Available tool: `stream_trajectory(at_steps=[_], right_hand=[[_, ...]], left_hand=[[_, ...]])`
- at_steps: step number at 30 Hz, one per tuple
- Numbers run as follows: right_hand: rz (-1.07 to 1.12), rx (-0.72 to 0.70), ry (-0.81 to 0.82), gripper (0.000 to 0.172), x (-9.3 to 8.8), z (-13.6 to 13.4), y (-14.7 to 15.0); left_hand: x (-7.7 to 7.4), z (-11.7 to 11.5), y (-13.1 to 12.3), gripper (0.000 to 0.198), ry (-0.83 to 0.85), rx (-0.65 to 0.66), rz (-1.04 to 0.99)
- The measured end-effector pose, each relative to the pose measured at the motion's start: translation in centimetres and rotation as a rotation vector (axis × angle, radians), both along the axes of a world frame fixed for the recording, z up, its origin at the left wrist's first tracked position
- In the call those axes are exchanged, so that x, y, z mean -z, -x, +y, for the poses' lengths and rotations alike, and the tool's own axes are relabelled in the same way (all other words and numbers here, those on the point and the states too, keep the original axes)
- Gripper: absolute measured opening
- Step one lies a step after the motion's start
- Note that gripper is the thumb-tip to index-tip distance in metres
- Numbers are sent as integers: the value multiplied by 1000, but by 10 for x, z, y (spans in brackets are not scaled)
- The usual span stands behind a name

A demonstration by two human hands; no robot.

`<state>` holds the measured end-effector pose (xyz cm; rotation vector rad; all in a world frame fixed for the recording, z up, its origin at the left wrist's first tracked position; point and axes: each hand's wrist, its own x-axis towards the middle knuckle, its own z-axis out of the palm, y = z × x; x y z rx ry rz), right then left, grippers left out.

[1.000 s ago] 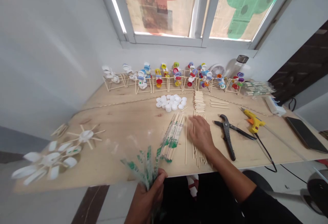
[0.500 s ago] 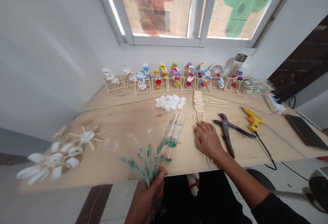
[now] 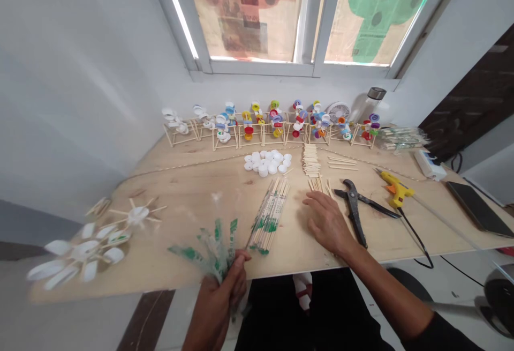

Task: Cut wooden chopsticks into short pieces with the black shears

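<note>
Green-printed clear wrappers: a fanned bunch above the table's near edge, gripped near its lower end.
Left hand: closed around the wrappers, thumb on top.
Right hand: open, palm down over the loose sticks, fingers loosely bent; whether it presses on them, I cannot tell.
Wrapped sticks: a slanting bundle on the table between the hands.
Risk at the sticks: a sideways sweep of the right hand could scatter them or push some against the black-handled cutter just beside.
Risk at the wrappers: a slackened grip could let the slick film slip to the floor.
Risk at the glue gun: a snag on its cord, which drops over the edge, could drag it.
Table: pale wood, with white caps and short sticks farther back.
Back row: cap-and-stick models below the window.
Room: white wall on the left, pale floor below.
</note>
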<state>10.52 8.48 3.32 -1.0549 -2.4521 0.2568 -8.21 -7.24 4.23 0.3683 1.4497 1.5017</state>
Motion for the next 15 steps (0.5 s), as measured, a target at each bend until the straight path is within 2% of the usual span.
stream_trajectory(at_steps=[2,5,10,15], right_hand=[[56,-9,106,34,0,-8,13],[33,-16,199,33,3,-15,33],[-2,6,167,37,8,-19,50],[-65,9,96,37,11,-27,50]], left_hand=[[0,8,11,23,-55,5,172],[4,25,30,22,-51,40,475],[12,62,42,23,-8,215,723],[17,89,30,16,1,351,894]])
